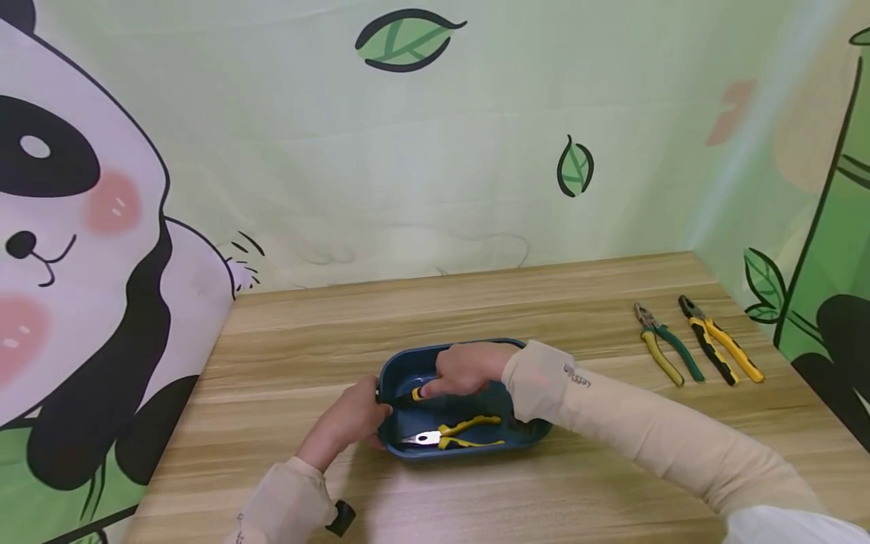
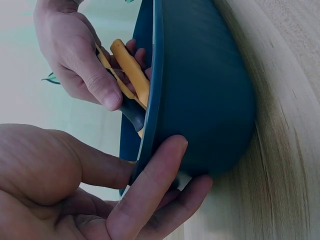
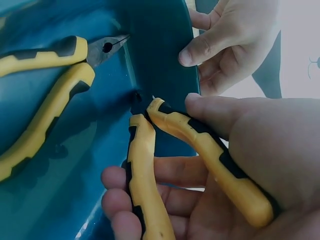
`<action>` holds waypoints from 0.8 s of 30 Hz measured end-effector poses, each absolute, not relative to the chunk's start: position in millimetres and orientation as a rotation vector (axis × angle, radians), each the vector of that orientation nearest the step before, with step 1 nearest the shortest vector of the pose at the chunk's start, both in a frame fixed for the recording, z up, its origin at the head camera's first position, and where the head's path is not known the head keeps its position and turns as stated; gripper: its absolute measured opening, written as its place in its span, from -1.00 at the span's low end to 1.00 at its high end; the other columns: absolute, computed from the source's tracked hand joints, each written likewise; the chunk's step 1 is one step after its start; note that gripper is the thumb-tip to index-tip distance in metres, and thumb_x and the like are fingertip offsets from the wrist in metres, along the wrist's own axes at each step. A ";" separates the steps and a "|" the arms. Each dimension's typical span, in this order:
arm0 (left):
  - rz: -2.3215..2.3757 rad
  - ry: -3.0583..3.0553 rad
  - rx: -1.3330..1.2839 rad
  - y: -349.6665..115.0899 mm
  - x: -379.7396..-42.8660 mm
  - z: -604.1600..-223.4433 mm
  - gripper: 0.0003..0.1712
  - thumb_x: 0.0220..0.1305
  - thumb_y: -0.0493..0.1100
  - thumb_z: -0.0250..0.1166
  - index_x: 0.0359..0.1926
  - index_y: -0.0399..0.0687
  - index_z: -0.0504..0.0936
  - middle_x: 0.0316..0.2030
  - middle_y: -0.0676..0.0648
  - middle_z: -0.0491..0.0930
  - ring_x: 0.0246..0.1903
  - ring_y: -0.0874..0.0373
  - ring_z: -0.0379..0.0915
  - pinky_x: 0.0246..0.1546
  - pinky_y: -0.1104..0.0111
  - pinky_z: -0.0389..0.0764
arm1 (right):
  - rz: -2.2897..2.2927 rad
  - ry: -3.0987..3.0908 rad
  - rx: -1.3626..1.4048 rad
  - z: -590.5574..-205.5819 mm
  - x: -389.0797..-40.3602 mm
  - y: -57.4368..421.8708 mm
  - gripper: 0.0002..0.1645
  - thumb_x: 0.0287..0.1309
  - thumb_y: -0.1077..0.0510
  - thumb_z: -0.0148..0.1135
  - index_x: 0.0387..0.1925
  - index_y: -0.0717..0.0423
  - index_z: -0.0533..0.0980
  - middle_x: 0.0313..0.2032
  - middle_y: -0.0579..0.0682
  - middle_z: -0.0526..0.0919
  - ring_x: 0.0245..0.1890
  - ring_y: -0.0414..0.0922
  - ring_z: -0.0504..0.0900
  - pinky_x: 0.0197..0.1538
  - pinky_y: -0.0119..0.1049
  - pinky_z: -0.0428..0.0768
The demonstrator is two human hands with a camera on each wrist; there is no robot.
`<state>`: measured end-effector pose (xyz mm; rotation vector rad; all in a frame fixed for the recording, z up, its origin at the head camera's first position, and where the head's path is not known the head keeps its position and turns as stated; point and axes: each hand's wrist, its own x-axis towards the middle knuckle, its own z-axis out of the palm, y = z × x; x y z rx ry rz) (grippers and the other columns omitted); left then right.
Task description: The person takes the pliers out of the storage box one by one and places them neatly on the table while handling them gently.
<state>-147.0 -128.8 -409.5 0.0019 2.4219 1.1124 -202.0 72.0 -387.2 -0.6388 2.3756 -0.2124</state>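
A dark blue plastic bin (image 1: 476, 454) stands on the wooden table. My left hand (image 1: 350, 415) grips its left end, thumb at the rim and fingers against the outer wall (image 2: 205, 90). Inside the bin, my right hand (image 1: 469, 366) holds pliers (image 3: 142, 170) by their yellow-and-black handles, which are spread apart. The head of these pliers points down at the bin's left end and is mostly in dark shadow. Long-nose pliers (image 1: 445, 437) with yellow-and-black handles lie on the bin floor near the front wall, jaws toward the left end.
On the right side of the wooden table (image 1: 544, 499) lie pliers with one green and one yellow handle (image 1: 650, 329). Beside them are black-headed pliers with yellow-and-black handles (image 1: 711, 349). A printed cloth backdrop (image 1: 476, 189) rises behind the table.
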 end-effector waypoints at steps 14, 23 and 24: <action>1.158 2.420 0.013 -128.5 -145.5 -410.8 -0.57 0.41 -0.49 0.15 0.25 -0.58 0.35 -0.09 -0.45 0.57 -0.50 -0.10 0.70 -0.55 0.23 0.82 | -0.242 2.390 -0.592 -382.3 -197.5 74.9 -0.29 0.49 -0.33 0.04 -0.71 -0.01 0.34 -0.75 -0.14 0.27 -0.74 -0.19 0.32 -0.62 -0.40 0.28; 1.134 2.456 0.051 -129.4 -146.3 -410.6 -0.62 0.37 -0.50 0.16 0.16 -0.61 0.40 -0.12 -0.50 0.59 -0.53 -0.14 0.71 -0.58 0.25 0.82 | -0.338 2.393 -0.653 -372.8 -196.6 87.0 -0.26 0.50 -0.27 0.08 -0.78 -0.01 0.32 -0.78 -0.15 0.27 -0.78 -0.21 0.29 -0.69 -0.43 0.22; 1.133 2.457 0.049 -129.5 -146.1 -410.7 -0.62 0.37 -0.50 0.15 0.17 -0.61 0.40 -0.11 -0.50 0.59 -0.53 -0.13 0.71 -0.57 0.25 0.82 | -0.359 2.387 -0.652 -371.6 -196.2 88.1 -0.26 0.50 -0.26 0.08 -0.78 -0.01 0.31 -0.78 -0.15 0.26 -0.78 -0.21 0.28 -0.69 -0.43 0.22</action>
